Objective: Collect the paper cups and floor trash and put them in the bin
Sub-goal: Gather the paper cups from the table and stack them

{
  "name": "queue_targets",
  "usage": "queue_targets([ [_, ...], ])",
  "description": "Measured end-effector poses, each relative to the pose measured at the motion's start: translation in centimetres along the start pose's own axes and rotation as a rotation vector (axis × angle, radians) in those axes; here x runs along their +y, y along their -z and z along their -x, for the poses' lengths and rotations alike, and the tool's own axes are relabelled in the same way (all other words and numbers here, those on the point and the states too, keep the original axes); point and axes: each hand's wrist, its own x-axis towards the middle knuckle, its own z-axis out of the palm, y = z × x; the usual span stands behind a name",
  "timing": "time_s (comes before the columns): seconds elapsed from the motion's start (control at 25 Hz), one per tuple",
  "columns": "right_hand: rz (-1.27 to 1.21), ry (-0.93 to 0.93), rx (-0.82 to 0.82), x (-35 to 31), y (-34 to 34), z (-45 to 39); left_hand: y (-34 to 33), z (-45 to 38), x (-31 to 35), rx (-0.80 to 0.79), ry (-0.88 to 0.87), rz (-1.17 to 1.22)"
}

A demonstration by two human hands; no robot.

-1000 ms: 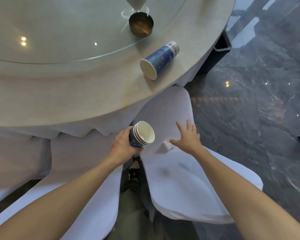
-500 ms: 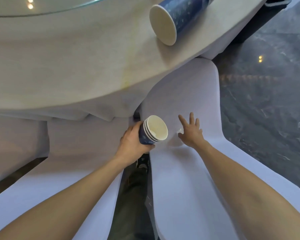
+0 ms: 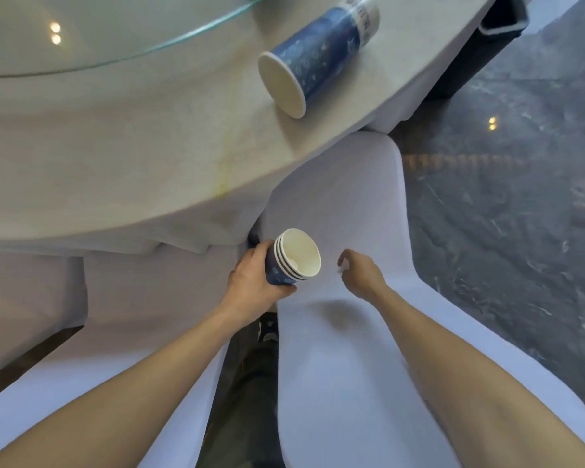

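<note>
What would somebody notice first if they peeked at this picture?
Probably the blue paper cup lying tipped over near the edge of the round table. Next, the stack of cups gripped in the left hand, just beside the right hand curled over a white chair cover.

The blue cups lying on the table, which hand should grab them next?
Probably the right hand. The left hand is already full, gripping a stack of cups. The right hand's fingers are curled over the white chair cover, maybe pinching a small scrap; it's on the lying cups' side.
</note>
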Motion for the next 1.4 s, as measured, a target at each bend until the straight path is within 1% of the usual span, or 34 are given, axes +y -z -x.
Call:
queue_targets([
  [0.12,-0.358,0.0,0.204,-3.8,6.2,4.3,1.8,1.4,3.8,0.014,-0.042,0.005],
  [0.24,-0.617,0.128,0.321,-7.3,11.8,9.1,3.3,2.9,7.0,0.051,-0.092,0.029],
  [0.36,-0.697,0.312,0.378,-10.7,16.1,14.0,5.0,4.5,10.1,0.071,-0.15,0.071],
  [0.48,-0.744,0.441,0.386,-13.6,18.3,17.6,6.3,6.0,12.1,0.106,-0.212,0.118],
  [0.56,-0.686,0.486,0.434,-15.2,18.8,19.2,7.3,6.9,13.0,0.133,-0.236,0.142],
  [0.68,-0.417,0.552,0.523,-16.9,18.6,20.7,8.6,8.1,14.0,0.163,-0.264,0.165],
  [0.84,-0.173,0.658,0.493,-18.7,17.5,21.6,10.2,9.0,13.6,0.206,-0.254,0.159],
  [0.96,0.008,0.663,0.493,-20.1,16.8,21.6,11.4,9.3,12.7,0.247,-0.243,0.166],
  [1.08,0.035,0.655,0.422,-21.3,16.3,21.5,12.3,9.3,12.0,0.287,-0.223,0.189],
  [1.32,0.277,0.694,0.267,-23.6,16.5,22.3,13.0,8.5,10.8,0.334,-0.189,0.238],
  [1.4,0.287,0.674,0.189,-23.9,16.6,22.1,13.1,8.0,10.6,0.337,-0.191,0.227],
])
